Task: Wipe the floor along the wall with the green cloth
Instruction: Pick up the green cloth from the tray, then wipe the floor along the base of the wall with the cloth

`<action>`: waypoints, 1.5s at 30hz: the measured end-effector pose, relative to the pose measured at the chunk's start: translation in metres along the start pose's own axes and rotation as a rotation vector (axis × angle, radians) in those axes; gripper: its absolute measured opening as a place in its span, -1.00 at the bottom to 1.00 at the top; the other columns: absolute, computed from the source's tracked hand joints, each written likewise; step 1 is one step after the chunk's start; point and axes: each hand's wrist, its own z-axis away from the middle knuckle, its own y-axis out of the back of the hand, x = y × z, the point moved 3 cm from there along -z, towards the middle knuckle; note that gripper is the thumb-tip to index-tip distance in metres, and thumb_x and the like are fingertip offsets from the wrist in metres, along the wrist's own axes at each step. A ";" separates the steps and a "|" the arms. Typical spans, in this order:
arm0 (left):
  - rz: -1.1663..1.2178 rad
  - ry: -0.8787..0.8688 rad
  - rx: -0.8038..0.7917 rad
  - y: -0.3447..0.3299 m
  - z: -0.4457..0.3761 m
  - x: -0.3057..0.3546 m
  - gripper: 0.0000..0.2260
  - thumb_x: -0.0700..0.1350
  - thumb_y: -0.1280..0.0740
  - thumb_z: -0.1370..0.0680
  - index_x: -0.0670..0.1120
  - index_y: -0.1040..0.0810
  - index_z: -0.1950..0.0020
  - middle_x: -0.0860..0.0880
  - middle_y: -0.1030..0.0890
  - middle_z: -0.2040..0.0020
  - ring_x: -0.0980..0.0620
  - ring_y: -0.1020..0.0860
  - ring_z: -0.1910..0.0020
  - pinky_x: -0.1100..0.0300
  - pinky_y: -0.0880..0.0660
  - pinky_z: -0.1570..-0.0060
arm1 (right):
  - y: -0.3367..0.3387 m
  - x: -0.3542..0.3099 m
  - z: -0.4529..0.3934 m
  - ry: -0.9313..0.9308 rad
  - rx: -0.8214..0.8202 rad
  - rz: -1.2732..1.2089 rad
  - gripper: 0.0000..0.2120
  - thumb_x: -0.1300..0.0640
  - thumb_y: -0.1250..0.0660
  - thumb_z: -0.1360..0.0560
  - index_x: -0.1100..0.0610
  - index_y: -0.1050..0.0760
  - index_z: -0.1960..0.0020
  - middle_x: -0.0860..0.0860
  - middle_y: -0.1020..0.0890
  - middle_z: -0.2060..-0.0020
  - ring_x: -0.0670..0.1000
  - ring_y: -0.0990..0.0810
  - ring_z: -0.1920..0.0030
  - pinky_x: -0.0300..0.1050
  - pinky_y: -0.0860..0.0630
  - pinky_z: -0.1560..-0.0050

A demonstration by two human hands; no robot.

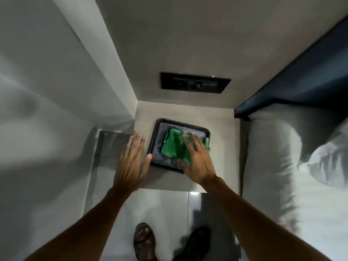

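Observation:
A crumpled green cloth [174, 146] lies on a folded grey cloth [157, 155] inside a black tray [153, 132] on a small bedside table [222, 147]. My right hand [197, 160] rests flat on the green cloth's right part, fingers spread, without gripping it. My left hand [131, 161] hovers open just left of the tray, its thumb near the tray's left rim. The pale tiled floor [165, 210] shows below the table, with my sandalled feet [144, 240] on it.
A grey wall [56, 91] runs along the left, with a shiny metal strip [105, 146] by the table. A black switch panel [194, 82] sits on the back wall. A bed with a white pillow [282, 157] and dark headboard [301, 72] fills the right.

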 end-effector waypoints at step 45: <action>-0.079 0.502 0.316 -0.054 0.239 -0.186 -0.51 -0.09 -0.15 -0.80 -0.24 -0.30 -0.71 -0.24 -0.33 -0.72 -0.23 -0.28 -0.73 -0.24 -0.38 -0.64 | -0.189 -0.212 0.015 0.111 -0.376 -0.995 -0.72 -0.13 -0.16 -0.75 -0.20 -0.55 -0.37 -0.34 -0.80 -0.09 -0.26 -0.77 -0.15 -0.35 -0.67 -0.13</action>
